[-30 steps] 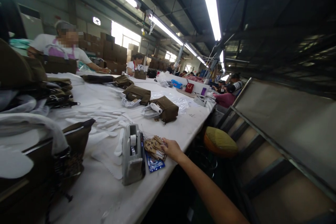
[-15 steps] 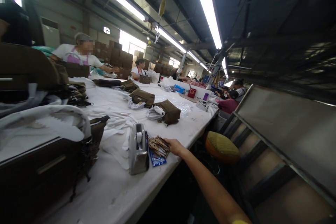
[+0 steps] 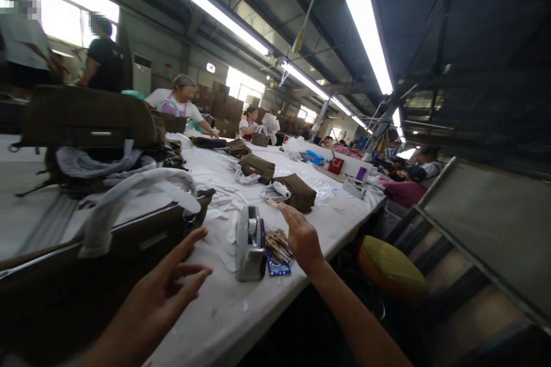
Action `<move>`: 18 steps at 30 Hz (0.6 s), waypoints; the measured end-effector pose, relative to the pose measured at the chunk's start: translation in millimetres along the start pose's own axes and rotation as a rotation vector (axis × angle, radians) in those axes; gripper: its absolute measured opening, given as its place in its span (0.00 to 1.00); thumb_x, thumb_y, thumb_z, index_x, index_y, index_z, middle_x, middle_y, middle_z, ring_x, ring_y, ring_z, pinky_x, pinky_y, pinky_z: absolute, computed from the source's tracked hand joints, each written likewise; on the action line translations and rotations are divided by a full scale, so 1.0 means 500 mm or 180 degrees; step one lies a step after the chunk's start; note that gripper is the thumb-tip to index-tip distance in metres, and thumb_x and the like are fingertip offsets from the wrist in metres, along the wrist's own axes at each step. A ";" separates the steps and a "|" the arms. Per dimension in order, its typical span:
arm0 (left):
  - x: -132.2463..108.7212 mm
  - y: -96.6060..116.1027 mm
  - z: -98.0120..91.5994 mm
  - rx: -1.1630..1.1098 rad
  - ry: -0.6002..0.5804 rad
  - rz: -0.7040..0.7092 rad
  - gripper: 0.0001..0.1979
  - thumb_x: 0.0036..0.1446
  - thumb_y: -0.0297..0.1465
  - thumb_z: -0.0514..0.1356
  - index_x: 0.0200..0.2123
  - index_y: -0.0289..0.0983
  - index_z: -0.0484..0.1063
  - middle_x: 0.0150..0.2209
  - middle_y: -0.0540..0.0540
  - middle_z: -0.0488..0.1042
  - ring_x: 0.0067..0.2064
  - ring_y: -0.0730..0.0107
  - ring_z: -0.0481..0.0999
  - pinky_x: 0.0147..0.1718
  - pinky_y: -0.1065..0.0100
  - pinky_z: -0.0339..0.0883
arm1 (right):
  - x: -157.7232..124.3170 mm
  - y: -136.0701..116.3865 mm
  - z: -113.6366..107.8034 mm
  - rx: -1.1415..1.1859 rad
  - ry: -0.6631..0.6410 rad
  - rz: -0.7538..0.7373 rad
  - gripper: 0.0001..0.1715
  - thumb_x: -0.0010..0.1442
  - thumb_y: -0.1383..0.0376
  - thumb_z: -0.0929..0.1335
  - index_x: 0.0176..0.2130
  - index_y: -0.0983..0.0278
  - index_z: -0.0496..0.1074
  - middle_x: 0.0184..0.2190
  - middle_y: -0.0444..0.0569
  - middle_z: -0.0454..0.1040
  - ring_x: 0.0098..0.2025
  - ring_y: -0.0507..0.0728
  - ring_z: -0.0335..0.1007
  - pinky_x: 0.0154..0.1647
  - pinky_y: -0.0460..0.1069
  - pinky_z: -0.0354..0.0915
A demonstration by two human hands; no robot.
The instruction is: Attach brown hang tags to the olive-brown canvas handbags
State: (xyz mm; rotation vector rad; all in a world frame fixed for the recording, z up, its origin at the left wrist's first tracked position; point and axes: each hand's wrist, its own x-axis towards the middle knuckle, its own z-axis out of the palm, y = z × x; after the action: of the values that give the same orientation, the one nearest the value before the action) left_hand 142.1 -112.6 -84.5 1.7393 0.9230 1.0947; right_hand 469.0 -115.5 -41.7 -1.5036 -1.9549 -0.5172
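My right hand [image 3: 303, 239] is raised over the table with its fingers together, and a small tan strip [image 3: 272, 203] sticks out from the fingertips. Just below lies a bundle of brown, tag-like strips [image 3: 279, 245] on a blue printed packet [image 3: 278, 266]. A grey tape dispenser [image 3: 250, 249] stands left of the bundle. My left hand [image 3: 170, 284] is open, fingers apart and holding nothing, in front of a large dark olive bag [image 3: 107, 258]. That bag's handle [image 3: 142, 183] is wrapped in white material.
More olive bags lie across the white table [image 3: 215, 321], including one [image 3: 299, 192] beyond the dispenser. Stacked bags [image 3: 90, 117] stand at left. A yellow-green stool seat [image 3: 391, 264] and a slatted frame [image 3: 469, 258] are at right. Co-workers [image 3: 183, 100] are across the table.
My right hand has lifted off the bundle with a tan strip in its fingers. My left hand has come into view at the lower left. The view has swung left.
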 end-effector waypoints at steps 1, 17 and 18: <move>0.022 0.018 0.021 -0.0365 -0.0068 -0.0006 0.41 0.59 0.47 0.65 0.71 0.51 0.53 0.71 0.41 0.58 0.45 0.60 0.80 0.34 0.66 0.80 | -0.001 -0.038 -0.007 0.0093 0.0100 -0.0258 0.35 0.64 0.80 0.57 0.65 0.64 0.67 0.62 0.53 0.72 0.66 0.58 0.66 0.69 0.57 0.63; -0.147 -0.038 -0.081 0.1266 -0.0557 -0.0641 0.22 0.65 0.48 0.56 0.31 0.41 0.80 0.32 0.48 0.82 0.36 0.63 0.79 0.37 0.69 0.65 | -0.125 -0.193 0.084 0.0814 0.0091 -0.0583 0.37 0.62 0.76 0.62 0.66 0.51 0.67 0.58 0.51 0.76 0.60 0.66 0.74 0.57 0.63 0.75; -0.154 -0.031 -0.093 0.1474 -0.0490 -0.0605 0.20 0.65 0.48 0.56 0.33 0.42 0.81 0.33 0.48 0.82 0.37 0.62 0.80 0.38 0.69 0.66 | -0.129 -0.221 0.103 0.1116 -0.0029 -0.0673 0.36 0.63 0.74 0.65 0.65 0.50 0.67 0.60 0.51 0.74 0.62 0.67 0.71 0.60 0.66 0.72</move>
State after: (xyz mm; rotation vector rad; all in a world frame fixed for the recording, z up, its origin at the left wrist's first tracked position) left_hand 70.6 -163.0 -110.1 2.0198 1.2860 0.6442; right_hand 361.9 -159.8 -116.7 -1.0912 -2.0948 -0.2362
